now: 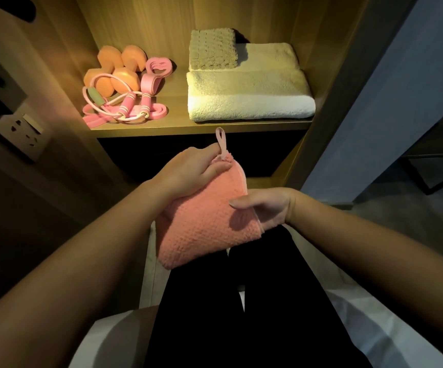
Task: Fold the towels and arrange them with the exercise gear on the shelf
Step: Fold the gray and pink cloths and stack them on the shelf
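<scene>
Both bare arms reach forward and meet in the middle. The left arm point(82, 248) comes in from the near left, and its left hand point(188, 173) lies knuckles up, fingers curled over the far corner of the towel point(201, 229). The right arm point(374, 248) comes in from the near right. The right hand point(263, 205) pinches the towel's right edge, thumb point(241, 203) on top pointing left, fingers hidden underneath.

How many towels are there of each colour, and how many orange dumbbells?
Pink towel: 1
Tan waffle towel: 1
Cream towels: 2, as far as the folds show
Orange dumbbells: 2
Total: 6
</scene>
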The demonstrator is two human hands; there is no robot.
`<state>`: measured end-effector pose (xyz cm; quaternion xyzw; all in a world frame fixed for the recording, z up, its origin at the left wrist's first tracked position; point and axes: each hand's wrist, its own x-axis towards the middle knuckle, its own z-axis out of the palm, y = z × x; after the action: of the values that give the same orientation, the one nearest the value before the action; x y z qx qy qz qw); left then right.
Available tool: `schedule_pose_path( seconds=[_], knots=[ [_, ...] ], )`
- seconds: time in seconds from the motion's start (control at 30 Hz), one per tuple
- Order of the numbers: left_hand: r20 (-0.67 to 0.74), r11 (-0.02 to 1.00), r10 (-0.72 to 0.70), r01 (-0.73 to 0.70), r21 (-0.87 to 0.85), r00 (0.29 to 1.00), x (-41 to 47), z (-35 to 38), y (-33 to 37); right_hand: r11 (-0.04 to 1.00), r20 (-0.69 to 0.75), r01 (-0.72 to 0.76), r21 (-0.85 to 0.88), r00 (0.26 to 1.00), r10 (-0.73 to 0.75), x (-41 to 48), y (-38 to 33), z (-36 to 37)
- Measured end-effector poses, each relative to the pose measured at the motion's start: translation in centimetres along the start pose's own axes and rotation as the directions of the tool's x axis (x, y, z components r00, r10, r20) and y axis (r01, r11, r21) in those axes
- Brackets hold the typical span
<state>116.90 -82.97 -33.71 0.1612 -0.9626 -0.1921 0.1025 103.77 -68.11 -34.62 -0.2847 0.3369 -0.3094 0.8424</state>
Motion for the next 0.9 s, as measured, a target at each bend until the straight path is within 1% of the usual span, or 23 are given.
schedule_pose_path(
  seconds=[0.07, 0.13, 0.2, 0.27, 0.37, 0.47, 0.53, 0.6, 0.63, 0.7, 0.8, 0.83, 0.9],
  knots=[
    [0.003, 1.000, -0.002, 0.002, -0.030, 1.000, 0.1, 0.3, 0.2, 0.999, -0.007, 0.031, -0.015, 0.999, -0.031, 0.1, -0.5, 0.2],
    [-0.003, 0.999, 0.024, -0.024, -0.025, 1.000, 0.2, 0.5, 0.7, 0.999, 0.031, -0.033, -0.004, 0.999, 0.033, 0.3, 0.0, 0.3],
    [0.013, 0.997, 0.063, -0.063, 0.044, 0.998, 0.5, 0.6, 0.8, 0.994, 0.038, -0.110, 0.003, 0.993, 0.110, 0.5, 1.0, 0.2],
    [0.040, 0.995, 0.061, -0.064, 0.075, 0.997, 0.3, 0.8, 0.6, 0.990, 0.049, -0.140, -0.001, 0.989, 0.140, 0.6, 1.6, 0.1],
    [0.052, 0.996, 0.064, -0.067, 0.063, 0.997, 0.1, 1.4, 0.2, 0.990, 0.052, -0.144, 0.012, 0.988, 0.143, 0.2, 1.9, 0.0],
    [0.060, 0.997, 0.051, -0.054, 0.046, 0.997, -0.1, 2.1, 0.1, 0.989, 0.001, -0.147, -0.015, 0.989, 0.147, 0.0, 2.2, 0.0],
    [0.048, 0.998, 0.042, -0.044, 0.042, 0.998, 0.0, 2.3, 0.2, 0.990, -0.066, -0.137, -0.044, 0.989, 0.134, -0.2, 2.3, -0.2],
    [0.038, 0.999, 0.031, -0.032, 0.043, 0.999, 0.0, 2.1, 0.3, 0.972, -0.192, -0.141, -0.185, 0.976, 0.105, -0.5, 2.0, -0.8],
    [0.034, 0.998, 0.023, -0.025, 0.049, 0.999, 0.1, 1.9, 0.4, 0.946, -0.270, -0.153, -0.287, 0.960, 0.073, -0.8, 1.7, -1.4],
    [-0.003, 0.998, 0.013, -0.013, 0.066, 1.000, 0.0, 1.3, 0.5, 0.886, -0.367, -0.142, -0.442, 0.930, -0.034, -1.8, 1.2, -2.4],
    [-0.060, 0.998, -0.004, 0.008, 0.063, 0.998, 0.0, 0.3, 0.8, 0.842, -0.447, -0.068, -0.535, 0.869, -0.213, -3.3, 1.2, -3.6],
    [-0.069, 0.998, -0.009, 0.013, 0.067, 0.998, 0.0, 0.1, 0.9, 0.828, -0.470, -0.029, -0.560, 0.834, -0.288, -3.5, 1.5, -3.8],
    [-0.104, 0.999, -0.036, 0.040, 0.036, 0.994, 0.0, -0.1, 1.0, 0.793, -0.517, 0.054, -0.607, 0.731, -0.446, -3.6, 2.1, -4.0]
  ],
)
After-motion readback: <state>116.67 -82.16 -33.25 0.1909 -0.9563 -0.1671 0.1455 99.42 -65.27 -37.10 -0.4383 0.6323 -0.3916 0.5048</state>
